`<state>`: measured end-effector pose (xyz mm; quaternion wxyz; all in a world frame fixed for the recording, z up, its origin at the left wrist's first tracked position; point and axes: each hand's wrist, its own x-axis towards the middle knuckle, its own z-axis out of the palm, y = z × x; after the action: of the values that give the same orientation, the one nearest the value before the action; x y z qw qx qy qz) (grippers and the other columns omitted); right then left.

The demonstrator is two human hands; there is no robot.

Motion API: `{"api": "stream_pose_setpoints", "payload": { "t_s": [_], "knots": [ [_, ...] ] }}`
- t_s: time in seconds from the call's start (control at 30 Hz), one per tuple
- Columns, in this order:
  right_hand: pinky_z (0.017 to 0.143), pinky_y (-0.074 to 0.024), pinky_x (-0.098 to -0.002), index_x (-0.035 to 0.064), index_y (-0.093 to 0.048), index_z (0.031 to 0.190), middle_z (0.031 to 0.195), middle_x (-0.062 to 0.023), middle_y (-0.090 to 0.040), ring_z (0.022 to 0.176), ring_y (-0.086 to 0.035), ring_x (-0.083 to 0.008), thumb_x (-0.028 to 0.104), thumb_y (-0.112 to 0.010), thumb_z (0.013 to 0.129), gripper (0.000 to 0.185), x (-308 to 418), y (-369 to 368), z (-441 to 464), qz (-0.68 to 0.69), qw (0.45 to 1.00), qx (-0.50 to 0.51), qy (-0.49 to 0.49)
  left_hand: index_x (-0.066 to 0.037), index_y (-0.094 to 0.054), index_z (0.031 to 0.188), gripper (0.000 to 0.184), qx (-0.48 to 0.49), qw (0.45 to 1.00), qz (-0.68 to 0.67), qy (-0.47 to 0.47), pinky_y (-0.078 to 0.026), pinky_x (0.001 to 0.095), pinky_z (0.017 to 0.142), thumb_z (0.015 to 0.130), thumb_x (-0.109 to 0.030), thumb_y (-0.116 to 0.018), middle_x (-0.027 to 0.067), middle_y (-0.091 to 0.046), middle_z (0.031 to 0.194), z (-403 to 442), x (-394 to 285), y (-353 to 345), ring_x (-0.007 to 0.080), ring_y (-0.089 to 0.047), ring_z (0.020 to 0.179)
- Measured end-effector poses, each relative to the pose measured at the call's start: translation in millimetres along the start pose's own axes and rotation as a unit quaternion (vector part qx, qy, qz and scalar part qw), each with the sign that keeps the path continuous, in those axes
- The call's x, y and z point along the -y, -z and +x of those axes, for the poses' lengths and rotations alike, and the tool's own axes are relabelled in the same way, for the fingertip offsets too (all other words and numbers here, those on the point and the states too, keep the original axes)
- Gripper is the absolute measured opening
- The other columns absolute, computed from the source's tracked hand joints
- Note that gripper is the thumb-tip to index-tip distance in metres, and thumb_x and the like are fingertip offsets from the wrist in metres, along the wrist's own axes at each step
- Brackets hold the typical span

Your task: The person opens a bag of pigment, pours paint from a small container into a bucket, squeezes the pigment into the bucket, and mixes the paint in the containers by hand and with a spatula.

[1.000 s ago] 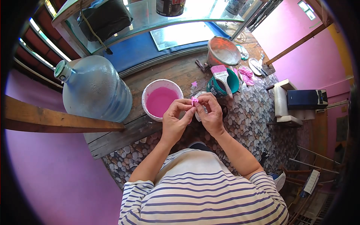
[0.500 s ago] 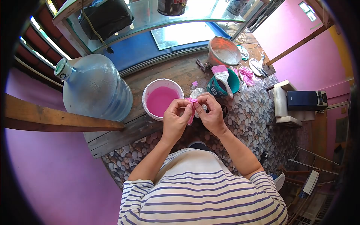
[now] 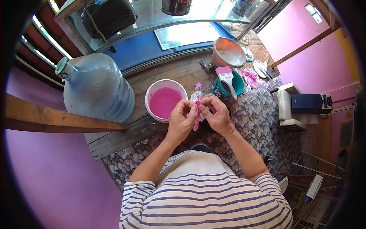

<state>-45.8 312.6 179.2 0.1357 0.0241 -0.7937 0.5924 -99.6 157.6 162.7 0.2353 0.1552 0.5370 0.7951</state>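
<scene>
Between my two hands is a crumpled pink plastic bag, with a whitish clear part showing behind the fingers. My left hand pinches it from the left with thumb and fingertips. From the other side my right hand pinches its upper end. A white bucket of pink paint stands just left of my left hand. Beyond my right hand, a wide paintbrush with pink bristles lies across a dark green bucket.
A large water jug stands on the wooden bench at left, behind a wooden post. An orange bucket and pink-stained scraps sit farther back. A glass case borders the far side; a black speaker is at right.
The pink bag has turned more upright between my fingers, with more of its length showing above and below them. Both hands stay pinched on it in nearly the same place.
</scene>
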Motion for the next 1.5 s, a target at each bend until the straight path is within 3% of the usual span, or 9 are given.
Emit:
{"api": "stream_pose_setpoints", "payload": {
  "t_s": [0.13,0.2,0.3,0.7,0.9,1.03,1.1,1.33,1.5],
  "knots": [
    [0.077,-0.0476,-0.0273,-0.0010,-0.058,0.095,0.092,-0.0075,-0.058,0.086,-0.057,-0.0169,0.006,-0.066,0.091,0.011,9,-5,-1,0.074,0.994,-0.056,-0.049,-0.002,-0.053,0.096,0.007,-0.013,0.999,-0.034,0.039,-0.046,0.0207,0.074,0.096,-0.007,-0.057,0.0012,-0.054,0.092,-5,-9,-2,0.0064,-0.053,0.080],
    [0.078,-0.0471,-0.0277,0.0000,-0.056,0.094,0.091,-0.0074,-0.057,0.086,-0.057,-0.0174,0.007,-0.064,0.092,0.010,14,-2,-1,0.020,0.999,-0.036,-0.029,-0.001,-0.053,0.091,0.005,-0.066,0.991,0.081,-0.088,-0.047,0.0229,0.071,0.090,-0.003,-0.058,0.0042,-0.056,0.087,-5,-7,-2,0.0099,-0.054,0.079],
    [0.079,-0.0468,-0.0282,0.0010,-0.055,0.093,0.092,-0.0078,-0.058,0.086,-0.057,-0.0178,0.007,-0.063,0.092,0.010,20,-1,-2,0.004,0.998,-0.056,-0.010,-0.001,-0.053,0.090,0.006,-0.060,0.974,0.135,-0.169,-0.047,0.0249,0.077,0.088,-0.001,-0.058,0.0059,-0.056,0.091,-3,-10,3,0.0118,-0.054,0.084],
    [0.082,-0.0471,-0.0239,0.0010,-0.056,0.104,0.100,-0.0058,-0.059,0.091,-0.057,-0.0107,0.003,-0.066,0.090,0.017,21,-7,-8,0.083,0.994,-0.069,-0.028,-0.001,-0.052,0.097,0.007,-0.037,0.995,0.016,-0.091,-0.048,0.0267,0.087,0.092,-0.003,-0.057,0.0077,-0.059,0.103,-6,-13,-6,0.0120,-0.057,0.094],
    [0.082,-0.0476,-0.0252,0.0022,-0.055,0.097,0.100,-0.0075,-0.060,0.091,-0.058,-0.0130,-0.003,-0.066,0.088,0.015,17,-13,-7,0.111,0.987,-0.119,0.003,-0.001,-0.051,0.099,0.008,-0.046,0.995,0.009,-0.091,-0.045,0.0278,0.093,0.093,-0.003,-0.057,0.0080,-0.058,0.105,-6,-11,-8,0.0132,-0.055,0.100],
    [0.086,-0.0456,-0.0237,0.0048,-0.048,0.095,0.104,-0.0082,-0.055,0.097,-0.055,-0.0127,-0.008,-0.063,0.088,0.021,16,-10,-9,0.093,0.990,-0.103,0.001,0.000,-0.055,0.102,0.012,-0.058,0.994,-0.031,-0.083,-0.046,0.0262,0.088,0.094,-0.006,-0.061,0.0062,-0.059,0.102,-8,-12,-14,0.0112,-0.055,0.095],
    [0.081,-0.0482,-0.0267,0.0040,-0.051,0.088,0.095,-0.0094,-0.061,0.089,-0.060,-0.0152,-0.004,-0.067,0.086,0.019,17,-12,-7,0.065,0.987,-0.144,0.036,0.001,-0.059,0.103,0.014,-0.052,0.998,0.004,-0.020,-0.045,0.0238,0.082,0.093,-0.009,-0.064,0.0035,-0.061,0.096,-9,-8,-14,0.0088,-0.054,0.091],
    [0.079,-0.0486,-0.0284,0.0039,-0.050,0.089,0.094,-0.0105,-0.062,0.086,-0.060,-0.0170,-0.004,-0.067,0.085,0.019,15,-8,-10,0.018,0.986,-0.149,0.079,-0.001,-0.062,0.100,0.009,-0.050,0.998,-0.035,-0.017,-0.044,0.0222,0.079,0.092,-0.004,-0.065,0.0019,-0.061,0.094,-9,-4,-18,0.0081,-0.053,0.088],
    [0.078,-0.0490,-0.0273,0.0036,-0.052,0.092,0.093,-0.0095,-0.062,0.086,-0.060,-0.0159,-0.003,-0.068,0.085,0.018,17,-7,-13,0.022,0.983,-0.174,0.055,-0.002,-0.062,0.097,0.010,-0.069,0.989,-0.030,-0.129,-0.045,0.0234,0.082,0.089,0.002,-0.066,0.0034,-0.060,0.098,-6,2,-19,0.0094,-0.055,0.092]
  ]
}}
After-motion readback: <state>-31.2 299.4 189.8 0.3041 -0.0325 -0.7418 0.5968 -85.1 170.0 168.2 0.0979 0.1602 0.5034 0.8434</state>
